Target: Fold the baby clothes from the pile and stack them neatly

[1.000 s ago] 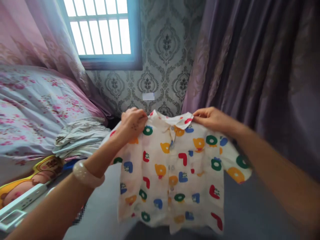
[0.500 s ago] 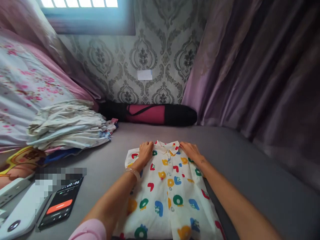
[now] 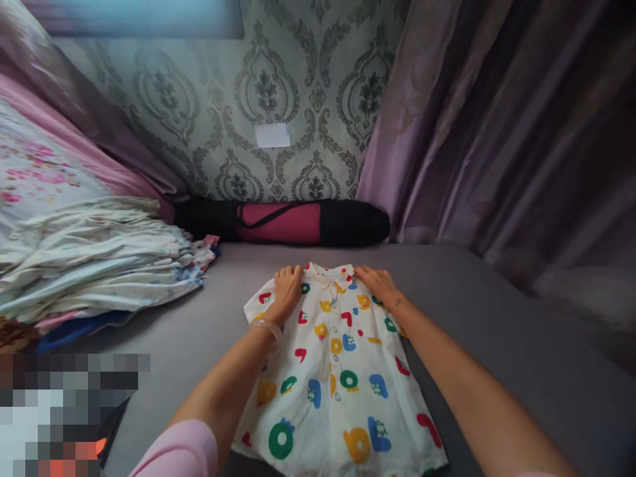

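1. Shirt (image 3: 340, 364) lies front-up on the grey surface (image 3: 497, 318);
2. left hand (image 3: 288, 289) and right hand (image 3: 377, 283) rest at its shoulders; whether pinching, cannot tell;
3. even, gentle outward pulls should smooth it best.

The left hand (image 3: 287, 289) covers one shoulder of the shirt (image 3: 320, 361), its thumb out of my sight; the right forearm (image 3: 464, 381) hides most of the opposite sleeve. Near the grey bed's (image 3: 437, 271) front left corner, blurred squares (image 3: 54, 411) blot out whatever lies there. The clothes pile (image 3: 99, 255) runs out of view leftward. The blue prints' (image 3: 380, 440) tiny markings are unreadable.
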Tool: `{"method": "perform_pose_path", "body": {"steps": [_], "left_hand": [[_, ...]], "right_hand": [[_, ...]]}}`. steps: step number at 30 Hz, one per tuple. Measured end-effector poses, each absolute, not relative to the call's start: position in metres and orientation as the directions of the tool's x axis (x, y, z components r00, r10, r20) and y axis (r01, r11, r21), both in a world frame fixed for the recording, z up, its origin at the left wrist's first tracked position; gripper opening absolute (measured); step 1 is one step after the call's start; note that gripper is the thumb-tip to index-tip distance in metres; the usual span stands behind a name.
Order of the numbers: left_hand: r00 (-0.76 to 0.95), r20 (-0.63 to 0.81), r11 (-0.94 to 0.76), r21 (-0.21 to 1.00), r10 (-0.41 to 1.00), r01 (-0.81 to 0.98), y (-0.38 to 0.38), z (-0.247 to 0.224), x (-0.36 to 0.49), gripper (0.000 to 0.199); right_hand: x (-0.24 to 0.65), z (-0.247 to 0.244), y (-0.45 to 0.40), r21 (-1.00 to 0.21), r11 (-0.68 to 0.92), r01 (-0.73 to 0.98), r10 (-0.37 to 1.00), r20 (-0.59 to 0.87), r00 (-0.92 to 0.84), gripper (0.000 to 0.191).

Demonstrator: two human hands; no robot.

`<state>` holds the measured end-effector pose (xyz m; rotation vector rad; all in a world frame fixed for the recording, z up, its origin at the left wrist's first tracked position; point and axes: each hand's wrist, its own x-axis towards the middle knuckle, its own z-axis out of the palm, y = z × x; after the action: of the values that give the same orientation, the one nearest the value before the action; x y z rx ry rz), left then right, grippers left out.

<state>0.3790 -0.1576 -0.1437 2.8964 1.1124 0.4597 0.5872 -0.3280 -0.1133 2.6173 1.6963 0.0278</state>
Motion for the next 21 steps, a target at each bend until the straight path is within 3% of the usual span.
{"method": "perform_pose_path", "body": {"steps": [3, 6, 11, 14, 17, 21], "left_hand": [[0.708, 0.231, -0.739, 0.091, 0.668, 0.668, -0.150, -0.147, 0.385, 0.033], [0.723, 0.145, -0.737, 0.150, 0.675, 0.659, -0.139, -0.147, 0.382, 0.029], [0.661, -0.078, -0.571, 0.435, 0.746, 0.696, -0.110, -0.131, 0.351, 0.038], [0.650, -0.213, -0.442, 0.577, 0.730, 0.686, -0.093, -0.123, 0.321, 0.048], [0.657, -0.253, -0.366, 0.665, 0.710, 0.651, -0.081, -0.122, 0.292, 0.051], [0.684, -0.274, -0.321, 0.727, 0.676, 0.607, -0.077, -0.124, 0.265, 0.053]], "right_hand": [[0.592, -0.123, -0.322, -0.142, -0.452, 0.880, 0.889, 0.004, 0.458, 0.031], [0.600, -0.130, -0.320, -0.262, -0.514, 0.817, 0.849, -0.017, 0.529, 0.032], [0.631, -0.120, -0.339, -0.401, -0.607, 0.687, 0.787, -0.179, 0.591, 0.062], [0.650, -0.114, -0.364, -0.553, -0.682, 0.479, 0.714, -0.361, 0.600, 0.069], [0.661, -0.112, -0.388, -0.631, -0.720, 0.289, 0.658, -0.487, 0.575, 0.061], [0.662, -0.111, -0.401, -0.578, -0.729, 0.366, 0.658, -0.445, 0.608, 0.031]]}}
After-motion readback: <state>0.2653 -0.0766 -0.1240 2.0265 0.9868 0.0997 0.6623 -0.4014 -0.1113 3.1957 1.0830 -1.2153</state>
